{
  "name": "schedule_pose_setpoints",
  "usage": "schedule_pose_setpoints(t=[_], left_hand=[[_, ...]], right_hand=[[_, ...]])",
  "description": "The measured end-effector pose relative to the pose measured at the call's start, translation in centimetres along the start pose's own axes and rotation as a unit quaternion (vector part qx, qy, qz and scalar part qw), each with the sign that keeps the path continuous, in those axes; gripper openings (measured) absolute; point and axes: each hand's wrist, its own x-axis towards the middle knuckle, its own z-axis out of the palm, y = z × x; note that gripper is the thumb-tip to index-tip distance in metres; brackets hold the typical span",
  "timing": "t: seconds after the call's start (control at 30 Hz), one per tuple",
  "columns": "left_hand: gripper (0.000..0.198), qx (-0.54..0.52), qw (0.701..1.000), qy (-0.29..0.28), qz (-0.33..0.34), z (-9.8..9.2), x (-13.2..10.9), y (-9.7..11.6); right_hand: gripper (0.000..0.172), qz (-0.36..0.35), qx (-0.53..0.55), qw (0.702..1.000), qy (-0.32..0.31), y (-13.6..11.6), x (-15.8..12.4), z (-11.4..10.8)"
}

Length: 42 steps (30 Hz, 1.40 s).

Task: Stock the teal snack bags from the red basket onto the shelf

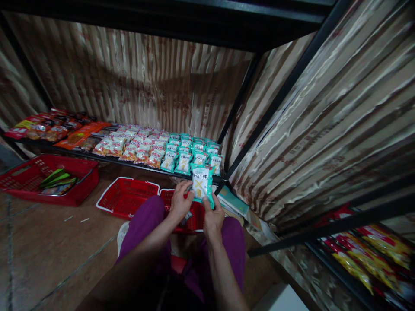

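A teal-and-white snack bag (pixel 200 182) is held upright in front of the low shelf (pixel 142 165). My right hand (pixel 213 215) pinches its lower right part, thumb on the front. At the bag's left edge, the fingers of my left hand (pixel 180 199) are closed on it. Just behind it, rows of matching teal snack bags (pixel 184 162) lie on the shelf's right end. White-and-orange snack bags (pixel 129 144) sit to their left. Beneath my hands is a red basket (pixel 197 216), partly hidden by my arms; its contents are hard to make out.
Another red basket (pixel 126 194) stands beside my knee, and a larger red crate (pixel 87 175) with green packets is farther left. Orange packets (pixel 82 134) fill the shelf's left side. Black metal posts (pixel 275 108) rise at right, near yellow-and-red bags (pixel 363 250).
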Motion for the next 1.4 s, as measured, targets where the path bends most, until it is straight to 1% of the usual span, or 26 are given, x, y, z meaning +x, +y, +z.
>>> schedule_pose_setpoints(t=[0.07,0.13,0.23,0.3,0.37,0.4,0.47,0.53,0.63,0.67,0.7,0.73,0.77,0.8,0.83,0.87,0.9,0.93,0.97,1.0,1.03,1.1,1.17,1.27,1.4], left_hand=[[0.032,-0.085,0.995,-0.02,-0.039,0.1,-0.1,0.2],[0.041,-0.186,0.977,-0.053,-0.086,0.2,-0.2,0.7],[0.053,-0.303,0.94,-0.095,-0.128,0.3,-0.4,1.6],[0.055,-0.336,0.927,-0.099,-0.137,0.3,-0.6,2.0],[0.055,-0.351,0.921,-0.086,-0.148,0.3,-0.7,2.1],[0.055,-0.358,0.917,-0.081,-0.156,0.2,-0.7,2.0],[0.054,-0.378,0.906,-0.075,-0.177,-0.1,-0.5,1.6],[0.05,-0.401,0.889,-0.076,-0.206,-0.7,-0.1,1.0],[0.041,-0.427,0.862,-0.107,-0.252,-1.8,0.5,0.0],[0.04,-0.431,0.854,-0.124,-0.262,-2.2,0.6,-0.2],[0.04,-0.432,0.849,-0.141,-0.27,-2.5,0.7,-0.4],[0.041,-0.431,0.844,-0.158,-0.277,-2.7,0.6,-0.4],[0.041,-0.426,0.841,-0.176,-0.282,-2.8,0.5,-0.5],[0.041,-0.421,0.839,-0.194,-0.286,-2.9,0.3,-0.4],[0.041,-0.416,0.836,-0.213,-0.287,-3.0,0.1,-0.4],[0.041,-0.411,0.833,-0.234,-0.288,-2.9,-0.2,-0.3],[0.04,-0.406,0.83,-0.254,-0.287,-2.9,-0.4,-0.3],[0.04,-0.403,0.827,-0.27,-0.284,-2.8,-0.6,-0.2],[0.041,-0.4,0.825,-0.282,-0.281,-2.7,-0.8,-0.2],[0.043,-0.397,0.823,-0.294,-0.279,-2.7,-0.9,-0.2],[0.044,-0.393,0.822,-0.305,-0.277,-2.6,-1.0,-0.2],[0.048,-0.382,0.825,-0.319,-0.269,-2.6,-1.1,-0.4],[0.052,-0.37,0.833,-0.319,-0.259,-2.7,-1.1,-0.4],[0.058,-0.361,0.855,-0.288,-0.236,-2.7,-0.9,-0.1],[0.051,-0.348,0.891,-0.22,-0.19,-2.2,-0.5,1.3]], right_hand=[[0.043,-0.075,-0.082,0.994,-0.004,-0.1,-0.1,-0.3],[0.038,-0.166,-0.14,0.976,-0.008,-0.3,-0.4,-0.5],[0.035,-0.307,-0.213,0.928,-0.013,-0.4,-1.0,-0.2],[0.036,-0.374,-0.26,0.89,-0.023,-0.4,-1.6,0.1],[0.04,-0.413,-0.294,0.861,-0.04,-0.4,-2.4,0.5],[0.042,-0.425,-0.302,0.852,-0.05,-0.4,-2.8,0.7],[0.047,-0.444,-0.305,0.84,-0.072,-0.5,-3.7,0.8],[0.05,-0.459,-0.298,0.83,-0.108,-0.7,-4.4,0.6],[0.049,-0.476,-0.263,0.819,-0.181,-1.4,-4.5,-0.2],[0.047,-0.471,-0.243,0.826,-0.192,-1.8,-4.1,-0.4],[0.046,-0.451,-0.221,0.844,-0.186,-2.2,-3.6,-0.6],[0.044,-0.411,-0.199,0.875,-0.159,-2.7,-2.8,-0.7],[0.042,-0.347,-0.167,0.916,-0.112,-3.1,-1.9,-0.7],[0.043,-0.259,-0.124,0.955,-0.077,-3.6,-1.0,-0.6],[0.045,-0.162,-0.061,0.983,-0.065,-4.0,0.0,-0.5],[0.045,-0.063,0.009,0.995,-0.079,-4.4,0.9,-0.3],[0.045,0.02,0.067,0.99,-0.121,-4.8,1.6,-0.2],[0.043,0.077,0.106,0.979,-0.159,-5.0,2.1,-0.1],[0.04,0.113,0.139,0.966,-0.186,-5.2,2.4,0.0],[0.036,0.133,0.164,0.956,-0.204,-5.3,2.5,0.1],[0.033,0.142,0.184,0.951,-0.204,-5.3,2.4,0.1],[0.028,0.15,0.215,0.949,-0.176,-5.1,2.0,0.2],[0.027,0.161,0.226,0.95,-0.146,-4.8,1.7,0.3],[0.028,0.161,0.229,0.95,-0.137,-4.6,1.5,0.3],[0.029,0.138,0.223,0.956,-0.135,-4.5,1.6,0.4]])
